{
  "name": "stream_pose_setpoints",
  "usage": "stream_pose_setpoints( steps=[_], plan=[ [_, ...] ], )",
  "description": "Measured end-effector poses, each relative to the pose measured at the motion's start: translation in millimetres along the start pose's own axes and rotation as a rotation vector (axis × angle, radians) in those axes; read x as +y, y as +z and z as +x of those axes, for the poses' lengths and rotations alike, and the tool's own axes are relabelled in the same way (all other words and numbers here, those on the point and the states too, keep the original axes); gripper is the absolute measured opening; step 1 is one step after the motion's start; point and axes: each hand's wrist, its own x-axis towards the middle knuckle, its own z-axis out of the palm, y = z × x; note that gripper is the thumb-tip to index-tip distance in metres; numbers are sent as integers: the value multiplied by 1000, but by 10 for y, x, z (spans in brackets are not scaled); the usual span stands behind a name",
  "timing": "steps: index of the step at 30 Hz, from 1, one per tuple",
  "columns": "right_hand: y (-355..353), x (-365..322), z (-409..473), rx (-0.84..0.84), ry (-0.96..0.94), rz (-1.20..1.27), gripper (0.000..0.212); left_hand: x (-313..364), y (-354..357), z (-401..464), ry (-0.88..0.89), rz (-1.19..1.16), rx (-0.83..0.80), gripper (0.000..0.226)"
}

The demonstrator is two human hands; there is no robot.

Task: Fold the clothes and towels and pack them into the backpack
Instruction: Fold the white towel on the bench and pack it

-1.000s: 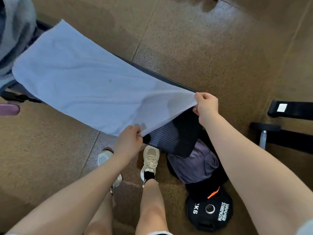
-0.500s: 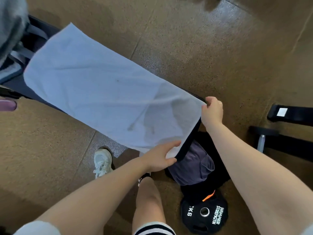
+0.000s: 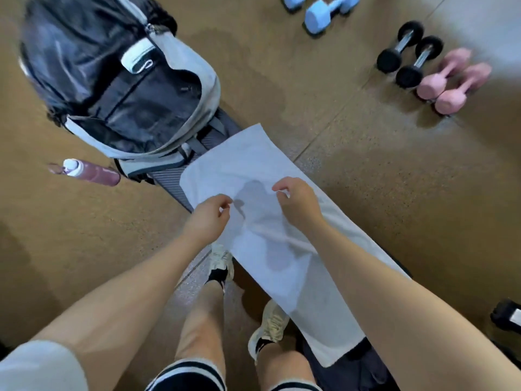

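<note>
We start at the left hand (image 3: 210, 217), just below the middle of the view, its fingers curled with thumb and forefinger drawn together over the near long edge of the pale towel (image 3: 284, 249). It looks like a pinch on the cloth, but we cannot tell for sure that any fabric is caught. The right hand (image 3: 298, 203) sits at about three o'clock from it, fingers curled the same way, and a small bit of white shows at its fingertips, so we judge it has hold of the towel there.

The towel lies stretched in one long strip on a dark ribbed bench (image 3: 172, 179), running from about eleven o'clock near the bag down to five o'clock past our right knee. We see no fold in it, only a ripple below the hands, so we judge that folding this piece has barely begun.

At ten o'clock, the backpack (image 3: 121, 88) stands with its main compartment gaping. The inside is dark and we cannot make out anything packed. At five o'clock, under the towel's far end, some dark cloth (image 3: 363, 368) may be waiting its turn.

Further out lie a maroon bottle (image 3: 90, 172) at nine o'clock and blue dumbbells (image 3: 321, 11), black dumbbells (image 3: 408, 53) and pink dumbbells (image 3: 451, 80) toward one and two o'clock.
</note>
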Motion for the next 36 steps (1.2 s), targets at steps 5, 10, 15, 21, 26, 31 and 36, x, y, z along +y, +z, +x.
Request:
stream_pose_setpoints(
  steps=[5,10,15,21,26,31,36],
  plan=[
    [540,-488,751,-47,-118,-70,18,-550,-433,699,-114,24,192,32],
    [903,-661,1355,-35,-138,-252,23,-886,-325,1011,-180,-14,148,38],
    [1033,-641,1689,-114,-212,-510,34,-982,-238,1123,-175,17,206,32],
    [801,-612,1768,-76,-264,-777,19,-999,-425,1135,-108,-276,146,8],
    [419,-434,1687,4,-146,-830,15,-998,-587,1010,-6,-346,68,26],
    [147,-500,1681,139,25,-640,20,-917,-806,873,2,-347,92,31],
    [-6,-944,1894,255,39,-224,20,-791,-1220,814,56,-329,188,20]
  ],
)
